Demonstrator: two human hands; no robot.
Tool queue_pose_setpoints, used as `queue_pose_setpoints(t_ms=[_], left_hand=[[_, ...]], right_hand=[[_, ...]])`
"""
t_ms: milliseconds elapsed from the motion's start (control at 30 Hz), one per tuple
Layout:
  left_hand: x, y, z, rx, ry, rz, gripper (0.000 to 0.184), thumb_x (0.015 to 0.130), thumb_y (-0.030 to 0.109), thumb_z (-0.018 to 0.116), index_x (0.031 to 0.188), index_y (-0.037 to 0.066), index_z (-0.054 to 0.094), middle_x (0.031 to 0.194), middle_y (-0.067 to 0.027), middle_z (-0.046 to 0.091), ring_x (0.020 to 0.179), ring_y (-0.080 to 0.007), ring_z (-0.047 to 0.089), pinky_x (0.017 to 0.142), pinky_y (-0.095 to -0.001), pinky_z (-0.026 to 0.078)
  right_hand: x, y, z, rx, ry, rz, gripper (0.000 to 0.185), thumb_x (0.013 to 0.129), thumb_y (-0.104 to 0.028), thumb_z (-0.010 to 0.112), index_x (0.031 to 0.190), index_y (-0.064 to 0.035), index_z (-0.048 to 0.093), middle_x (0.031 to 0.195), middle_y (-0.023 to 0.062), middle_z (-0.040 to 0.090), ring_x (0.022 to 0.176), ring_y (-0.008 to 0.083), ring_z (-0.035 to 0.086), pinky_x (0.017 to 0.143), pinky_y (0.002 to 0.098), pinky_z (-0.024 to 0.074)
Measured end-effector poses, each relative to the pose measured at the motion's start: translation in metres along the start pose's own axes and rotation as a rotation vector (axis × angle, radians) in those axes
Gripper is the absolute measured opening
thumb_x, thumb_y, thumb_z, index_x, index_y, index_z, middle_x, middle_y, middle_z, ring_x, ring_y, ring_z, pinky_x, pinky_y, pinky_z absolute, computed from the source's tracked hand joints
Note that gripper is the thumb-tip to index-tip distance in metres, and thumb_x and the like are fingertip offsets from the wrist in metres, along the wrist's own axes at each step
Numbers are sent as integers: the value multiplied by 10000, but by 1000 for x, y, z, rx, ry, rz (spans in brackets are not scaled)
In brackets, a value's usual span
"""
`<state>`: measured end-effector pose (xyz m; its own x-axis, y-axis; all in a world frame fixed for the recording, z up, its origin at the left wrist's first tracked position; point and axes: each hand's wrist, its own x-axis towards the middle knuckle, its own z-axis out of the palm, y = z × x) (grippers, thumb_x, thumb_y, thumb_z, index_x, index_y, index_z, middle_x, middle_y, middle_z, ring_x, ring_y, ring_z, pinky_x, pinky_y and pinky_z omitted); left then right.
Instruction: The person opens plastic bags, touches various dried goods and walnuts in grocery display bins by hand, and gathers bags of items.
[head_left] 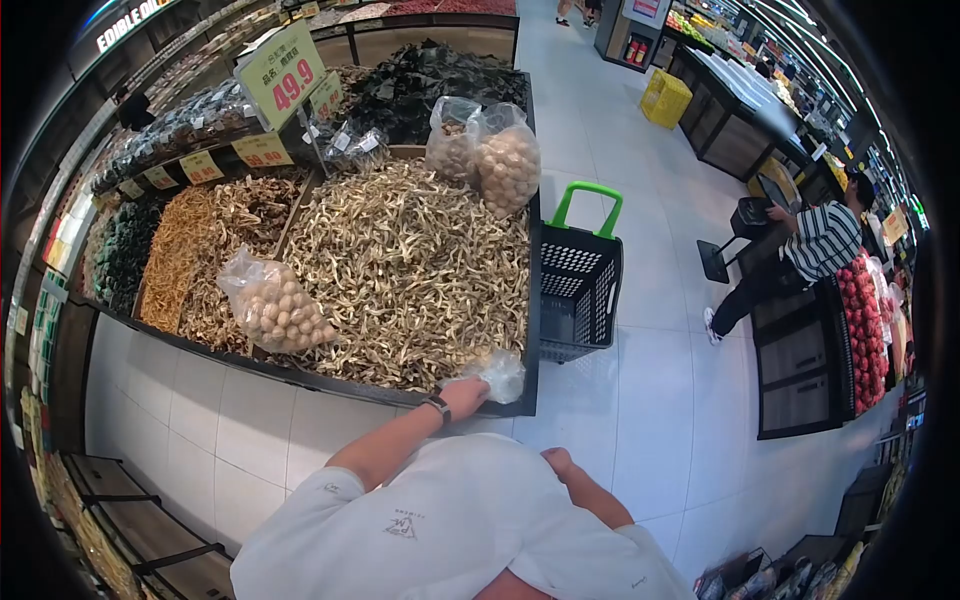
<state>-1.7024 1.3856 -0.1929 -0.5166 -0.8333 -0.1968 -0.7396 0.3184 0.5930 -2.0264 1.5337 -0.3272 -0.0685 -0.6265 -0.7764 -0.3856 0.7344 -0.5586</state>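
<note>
At the near right corner of the bin, my left hand (466, 395), with a dark watch on the wrist, is closed on a crumpled clear plastic bag (503, 377). The bag rests over a heap of dried, curled, pale-brown strips (400, 270), perhaps dried mushrooms. My right hand (557, 460) is low in front of my body, away from the bin; its fingers are hidden. Left of the heap's middle lies a clear bag of round tan pieces (280, 312). Another such bag (508, 162) sits at the far right corner, against a bag of darker brown pieces (453, 140).
A black shopping basket (580, 285) with a green handle stands beside the bin's right side. Price signs (281, 77) rise over neighbouring dried goods. To the right, a person in a striped top (826, 243) stands by a produce stand (800, 350). A yellow crate (665, 97) is farther back.
</note>
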Motion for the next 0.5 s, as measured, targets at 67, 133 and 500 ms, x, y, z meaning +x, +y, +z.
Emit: queue_pose_setpoints(t_ms=[67, 133, 500], left_hand=[[10, -12, 10, 30, -98, 65, 240, 965, 288, 535, 1080, 105, 638, 1053, -137, 609, 968, -352, 629, 845, -452, 504], [15, -14, 8, 21, -169, 74, 258, 968, 306, 528, 1088, 104, 633, 1074, -145, 605, 973, -361, 625, 854, -461, 499], [-32, 3, -29, -116, -47, 41, 445, 948, 325, 573, 1295, 48, 541, 1177, -158, 574, 1094, -368, 580, 927, -463, 480]], right_hand=[[5, 2, 7, 41, -4, 14, 199, 816, -169, 634, 819, 2, 735, 766, 103, 683, 646, 196, 635, 567, 338, 501], [4, -1, 10, -81, -13, 12, 200, 820, -181, 625, 809, -11, 731, 762, 95, 678, 637, 184, 624, 575, 334, 500], [12, 17, 18, -1112, -144, -506, 142, 807, -159, 597, 824, -109, 729, 839, 106, 708, 741, 251, 674, 675, 373, 533]])
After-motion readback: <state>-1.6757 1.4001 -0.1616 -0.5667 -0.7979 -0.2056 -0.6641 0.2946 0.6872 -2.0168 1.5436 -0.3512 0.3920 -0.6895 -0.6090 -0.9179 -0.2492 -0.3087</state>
